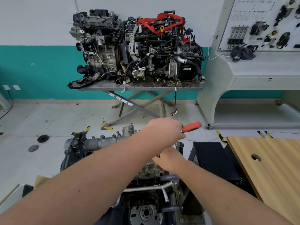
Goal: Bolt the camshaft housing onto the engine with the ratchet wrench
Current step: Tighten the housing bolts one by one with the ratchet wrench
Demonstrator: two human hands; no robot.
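The left hand (164,129) is curled round the ratchet wrench (191,127), its red grip sticking out to the right of the fist, while the right hand (168,158) sits just below it with fingers curled over the wrench's head end, what it pinches being hidden. Both hands work at the right end of the camshaft housing (100,142), which lies along the top of the engine (146,211) in the foreground. Open floor (40,117) lies left and ahead; a black stand (212,159) and a wooden counter (267,168) edge crowd the right side.
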